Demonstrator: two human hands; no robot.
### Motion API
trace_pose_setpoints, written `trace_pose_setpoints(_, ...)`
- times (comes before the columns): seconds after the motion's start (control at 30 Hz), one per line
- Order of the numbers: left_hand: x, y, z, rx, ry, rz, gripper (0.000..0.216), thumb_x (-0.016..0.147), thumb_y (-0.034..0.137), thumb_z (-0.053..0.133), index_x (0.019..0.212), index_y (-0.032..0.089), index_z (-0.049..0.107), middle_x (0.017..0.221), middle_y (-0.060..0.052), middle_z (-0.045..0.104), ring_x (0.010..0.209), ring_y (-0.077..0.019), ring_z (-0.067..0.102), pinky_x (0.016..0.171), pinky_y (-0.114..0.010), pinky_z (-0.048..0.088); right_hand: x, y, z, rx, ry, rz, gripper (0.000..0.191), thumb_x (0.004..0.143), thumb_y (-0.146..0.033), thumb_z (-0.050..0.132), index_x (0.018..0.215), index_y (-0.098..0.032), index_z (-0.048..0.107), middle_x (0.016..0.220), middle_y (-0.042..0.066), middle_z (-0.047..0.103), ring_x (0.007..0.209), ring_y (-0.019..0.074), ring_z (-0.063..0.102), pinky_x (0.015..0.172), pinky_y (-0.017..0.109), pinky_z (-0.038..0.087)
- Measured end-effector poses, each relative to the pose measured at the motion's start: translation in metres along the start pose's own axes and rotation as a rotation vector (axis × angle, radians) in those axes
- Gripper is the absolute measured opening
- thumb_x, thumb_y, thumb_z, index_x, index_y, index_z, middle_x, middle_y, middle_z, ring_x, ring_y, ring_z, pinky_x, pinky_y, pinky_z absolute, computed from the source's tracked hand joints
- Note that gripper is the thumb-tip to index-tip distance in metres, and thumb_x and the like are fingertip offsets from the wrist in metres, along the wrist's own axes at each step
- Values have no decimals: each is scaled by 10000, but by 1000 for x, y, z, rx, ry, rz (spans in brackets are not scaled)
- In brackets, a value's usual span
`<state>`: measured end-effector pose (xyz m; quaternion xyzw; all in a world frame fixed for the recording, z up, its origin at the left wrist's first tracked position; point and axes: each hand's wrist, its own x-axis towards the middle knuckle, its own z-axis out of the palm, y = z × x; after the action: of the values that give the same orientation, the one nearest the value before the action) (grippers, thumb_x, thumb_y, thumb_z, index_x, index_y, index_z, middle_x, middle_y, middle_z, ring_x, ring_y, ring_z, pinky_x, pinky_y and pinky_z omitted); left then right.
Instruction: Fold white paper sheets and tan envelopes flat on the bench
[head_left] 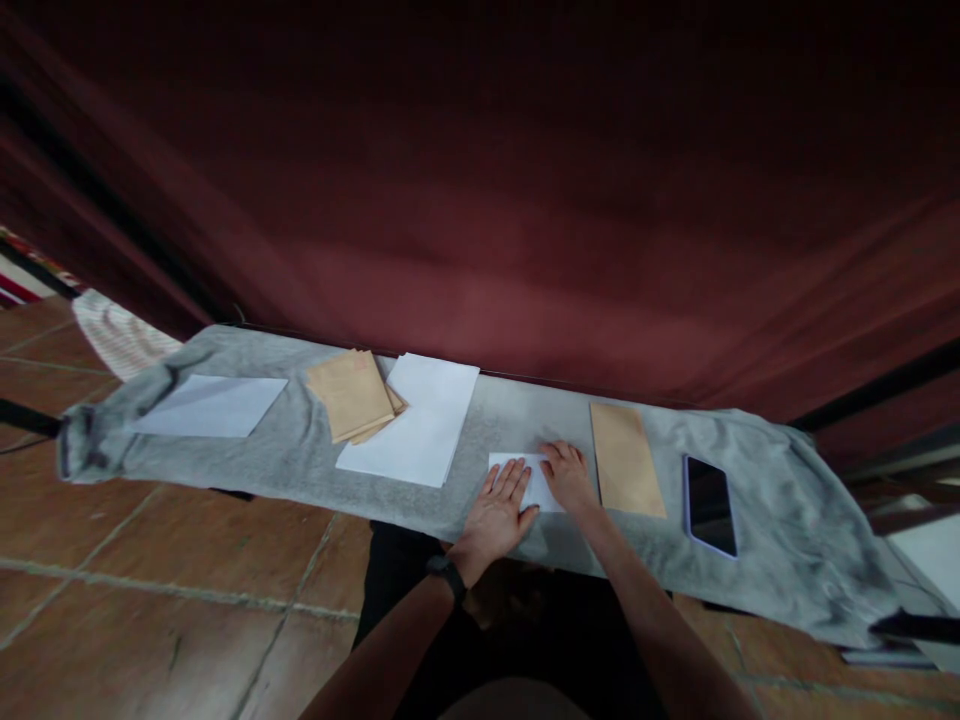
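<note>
A small piece of white paper (541,491), apparently folded, lies on the grey cloth in front of me. My left hand (499,508), with a dark band on its wrist, rests flat across the left part of this paper, fingers stretched out. On the right part of it lies my right hand (568,476), its fingers slightly bent and apart, touching the paper from above. Just right of that hand is a single brown envelope (628,460). Both hands cover much of the paper, so its folds are partly hidden.
Grey cloth (517,405) covers the narrow table. Left of my hands are a stack of white sheets (427,430), a pile of brown envelopes (351,392) overlapping it, and another white sheet (214,406). A phone (710,505) lies right. A dark red curtain (480,250) hangs behind.
</note>
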<state>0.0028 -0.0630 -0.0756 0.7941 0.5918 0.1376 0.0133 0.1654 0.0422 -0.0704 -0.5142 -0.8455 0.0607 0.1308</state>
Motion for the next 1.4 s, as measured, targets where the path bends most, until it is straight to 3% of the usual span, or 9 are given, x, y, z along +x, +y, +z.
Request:
trace_pose_setpoints(0.2, 1, -1, 1, 3, 3, -1, 649, 1023, 533, 324, 1525, 125, 367, 1597, -115, 376, 1509, -231, 279, 1251, -463, 212, 3, 3, -4, -28, 22, 27, 267, 969, -196, 462, 1088, -230, 699, 1107, 100, 704, 1073, 253, 600, 1026, 421, 404)
trace_pose_setpoints(0.4, 2, -2, 7, 40, 22, 1, 581, 1038, 425, 296, 1518, 108, 375, 1594, -119, 380, 1513, -226, 266, 1247, -448, 218, -30, -11, 11, 95, 101, -130, 394, 1021, -203, 345, 1293, -173, 629, 1350, 105, 639, 1258, 211, 566, 1095, 402, 410)
trace_pose_setpoints(0.53, 4, -5, 10, 58, 30, -28, 577, 1035, 393, 296, 1521, 89, 363, 1601, -133, 359, 1509, -228, 278, 1240, -441, 237, -55, -18, 23, -5, 143, -143, 477, 1034, -274, 361, 1479, -134, 463, 1522, 138, 488, 1409, 263, 443, 1149, 475, 351)
trace_pose_setpoints(0.87, -1, -33, 9, 114, 55, -176, 649, 1030, 431, 297, 1581, 97, 222, 1588, -151, 370, 1501, -247, 295, 1236, -459, 246, -72, -2, 24, -138, 209, -73, 578, 1044, -350, 364, 1556, -88, 317, 1547, 173, 437, 1420, 279, 428, 1171, 477, 320)
trace_pose_setpoints(1.0, -4, -22, 7, 111, 119, -257, 647, 1029, 371, 302, 1587, 71, 170, 1597, -181, 341, 1497, -284, 299, 1223, -502, 263, -78, 1, 21, -128, 193, -51, 569, 1051, -355, 339, 1556, -93, 319, 1547, 165, 439, 1426, 272, 421, 1181, 485, 302)
trace_pose_setpoints(1.07, -6, -7, 6, 88, 141, -218, 620, 1033, 342, 298, 1582, 76, 190, 1610, -171, 320, 1504, -278, 280, 1221, -497, 272, -81, 0, 17, -114, 185, -64, 555, 1050, -334, 333, 1550, -91, 333, 1550, 163, 434, 1433, 268, 413, 1187, 487, 297)
trace_pose_setpoints(1.2, -13, 20, 7, 31, 60, 13, 559, 1042, 383, 324, 1554, 159, 306, 1623, -92, 325, 1512, -232, 269, 1238, -460, 264, -91, 1, 8, -69, 116, -212, 524, 1044, -271, 325, 1547, -126, 352, 1567, 127, 419, 1440, 241, 409, 1199, 469, 304)
trace_pose_setpoints(1.4, -19, 24, 8, 24, 37, 58, 549, 1040, 398, 361, 1538, 169, 336, 1624, -110, 317, 1513, -233, 262, 1234, -473, 266, -105, 13, -3, -49, 39, -351, 557, 1053, -325, 366, 1575, -153, 280, 1580, 115, 398, 1456, 212, 384, 1203, 450, 329)
